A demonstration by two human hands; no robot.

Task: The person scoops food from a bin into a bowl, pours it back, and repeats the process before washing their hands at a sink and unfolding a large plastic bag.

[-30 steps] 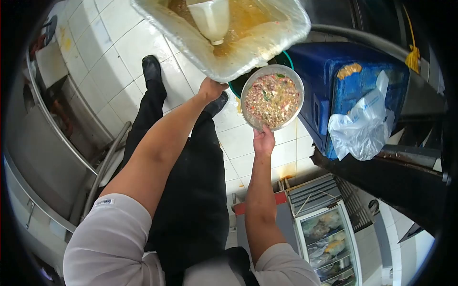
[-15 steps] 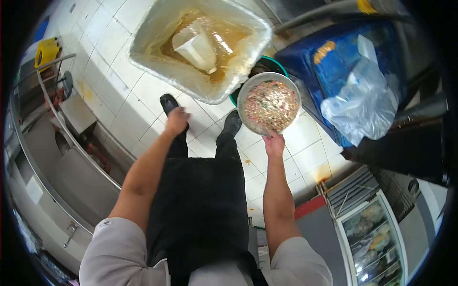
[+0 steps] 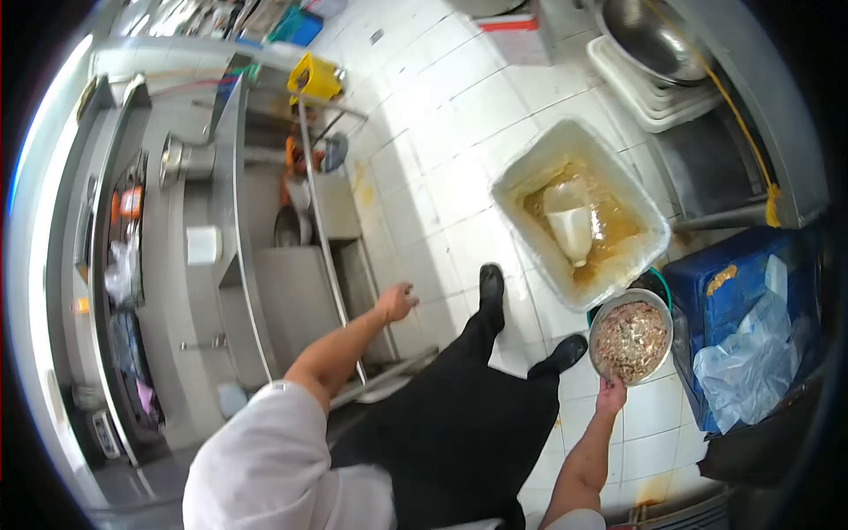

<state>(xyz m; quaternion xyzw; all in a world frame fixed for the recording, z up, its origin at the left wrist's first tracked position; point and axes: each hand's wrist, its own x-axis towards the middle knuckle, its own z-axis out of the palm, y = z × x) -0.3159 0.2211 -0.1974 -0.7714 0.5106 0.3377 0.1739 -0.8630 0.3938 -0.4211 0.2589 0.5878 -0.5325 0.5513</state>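
Note:
A round metal bowl [image 3: 664,346] filled with a chopped, reddish-brown mix [image 3: 629,340] is held at its near rim by my right hand [image 3: 611,394]. It is over a green-rimmed bucket [image 3: 664,284], mostly hidden beneath it. Beyond the bowl is a plastic-lined tub [image 3: 649,199] of brownish liquid [image 3: 609,216] with a white scoop-like container [image 3: 570,221] in it. My left hand [image 3: 397,302] is in the air near the steel counter, holding nothing, fingers slightly apart.
To the left runs a steel counter with a lower shelf [image 3: 291,274] and rails. A blue bin [image 3: 698,274] with a clear plastic bag [image 3: 742,371] is at the right. Stacked white trays [image 3: 649,110] and a metal basin [image 3: 654,40] are at the upper right.
The view has swung left, bringing more of the counter in and shifting tub, bowl and blue bin rightward. My right hand still grips the bowl; my left hand is farther from it.

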